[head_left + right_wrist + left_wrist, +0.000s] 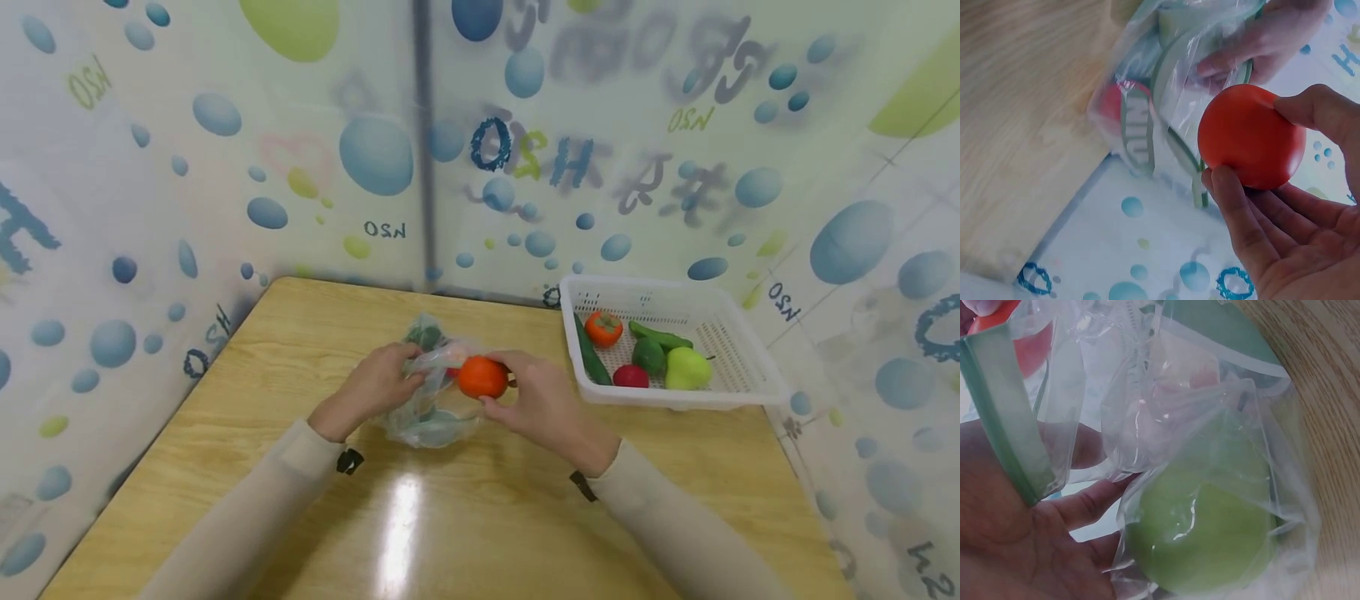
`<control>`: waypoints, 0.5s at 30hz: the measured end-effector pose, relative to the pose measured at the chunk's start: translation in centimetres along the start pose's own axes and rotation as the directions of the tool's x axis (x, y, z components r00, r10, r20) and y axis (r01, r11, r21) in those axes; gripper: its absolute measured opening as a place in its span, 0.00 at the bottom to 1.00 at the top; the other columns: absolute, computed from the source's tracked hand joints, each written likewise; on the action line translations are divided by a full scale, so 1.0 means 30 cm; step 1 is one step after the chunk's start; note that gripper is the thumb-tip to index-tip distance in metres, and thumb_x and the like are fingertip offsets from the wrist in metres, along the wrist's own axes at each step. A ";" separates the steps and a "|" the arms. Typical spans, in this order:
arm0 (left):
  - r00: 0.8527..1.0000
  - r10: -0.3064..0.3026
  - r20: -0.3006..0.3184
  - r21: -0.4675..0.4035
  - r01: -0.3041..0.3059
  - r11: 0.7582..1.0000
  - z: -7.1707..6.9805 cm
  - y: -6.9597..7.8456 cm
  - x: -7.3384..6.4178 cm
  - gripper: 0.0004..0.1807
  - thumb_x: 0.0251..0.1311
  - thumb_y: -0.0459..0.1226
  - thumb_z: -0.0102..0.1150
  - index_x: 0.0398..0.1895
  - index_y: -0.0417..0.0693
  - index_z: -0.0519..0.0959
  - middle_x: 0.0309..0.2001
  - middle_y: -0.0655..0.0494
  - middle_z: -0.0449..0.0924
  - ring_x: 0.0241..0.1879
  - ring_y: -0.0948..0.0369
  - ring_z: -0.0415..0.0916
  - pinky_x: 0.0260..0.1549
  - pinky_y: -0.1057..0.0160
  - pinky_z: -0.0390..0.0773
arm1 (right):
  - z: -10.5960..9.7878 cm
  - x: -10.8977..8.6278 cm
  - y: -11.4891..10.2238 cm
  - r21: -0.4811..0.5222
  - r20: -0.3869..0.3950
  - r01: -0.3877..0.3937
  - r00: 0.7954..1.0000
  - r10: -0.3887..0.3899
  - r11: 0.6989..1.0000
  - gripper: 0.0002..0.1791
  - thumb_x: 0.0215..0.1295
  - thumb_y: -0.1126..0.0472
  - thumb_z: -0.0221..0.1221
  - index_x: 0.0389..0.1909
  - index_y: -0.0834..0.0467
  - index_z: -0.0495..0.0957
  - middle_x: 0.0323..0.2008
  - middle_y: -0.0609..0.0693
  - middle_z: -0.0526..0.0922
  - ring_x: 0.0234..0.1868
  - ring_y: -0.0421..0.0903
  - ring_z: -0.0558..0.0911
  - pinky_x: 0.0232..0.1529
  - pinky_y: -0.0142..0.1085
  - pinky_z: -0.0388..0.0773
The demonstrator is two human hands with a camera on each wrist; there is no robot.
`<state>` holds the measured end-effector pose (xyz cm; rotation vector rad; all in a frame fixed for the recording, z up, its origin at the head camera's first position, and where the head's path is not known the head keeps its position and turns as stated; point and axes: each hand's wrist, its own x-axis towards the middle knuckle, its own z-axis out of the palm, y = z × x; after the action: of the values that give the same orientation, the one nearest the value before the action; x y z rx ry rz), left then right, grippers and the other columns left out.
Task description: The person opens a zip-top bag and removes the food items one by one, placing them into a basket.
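My right hand (pixel 543 408) holds a round orange-red fruit (pixel 1250 137) between thumb and fingers, right at the mouth of a clear plastic bag (pixel 431 429). Smooth and shiny, the fruit looks like a tomato or persimmon. On the bag's other side, my left hand (pixel 375 387) grips its green-edged rim, with part of the hand hidden by the plastic. Inside the bag a green pear (pixel 1204 525) lies close to the left fingers. A red item (pixel 1116 100) also shows through the plastic, and a dark green one (pixel 425 336) appears at the bag's far end.
A white perforated basket (pixel 750 367) stands at the back right of the wooden table (pixel 300 508). It holds a persimmon (pixel 603 329), a cucumber (pixel 590 354), a green pear (pixel 687 368), a red item (pixel 631 377) and other green produce. Patterned walls enclose the table's back and sides.
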<state>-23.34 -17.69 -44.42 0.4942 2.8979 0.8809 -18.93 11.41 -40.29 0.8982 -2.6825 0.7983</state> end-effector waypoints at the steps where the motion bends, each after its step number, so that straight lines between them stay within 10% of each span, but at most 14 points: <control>1: 1.000 -0.004 0.001 0.001 0.004 1.000 0.002 -0.002 0.001 0.18 0.80 0.38 0.67 0.63 0.35 0.87 0.49 0.41 0.90 0.36 0.54 0.79 0.36 0.57 0.79 | -0.005 -0.003 0.008 0.001 -0.004 -0.004 1.000 0.004 1.000 0.31 0.66 0.59 0.84 0.66 0.65 0.87 0.58 0.58 0.95 0.46 0.50 0.94 0.51 0.43 0.95; 15: 1.000 -0.016 0.015 0.009 0.016 1.000 -0.004 0.001 0.005 0.18 0.82 0.40 0.67 0.64 0.35 0.86 0.50 0.41 0.90 0.39 0.54 0.80 0.38 0.56 0.80 | -0.125 -0.010 0.130 -0.003 -0.059 -0.114 0.992 0.114 0.993 0.31 0.68 0.60 0.82 0.68 0.66 0.86 0.57 0.60 0.96 0.47 0.54 0.94 0.52 0.51 0.97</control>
<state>-23.49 -17.69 -44.29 0.4762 2.8894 0.8582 -20.99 16.22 -38.95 0.7134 -2.7030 0.8255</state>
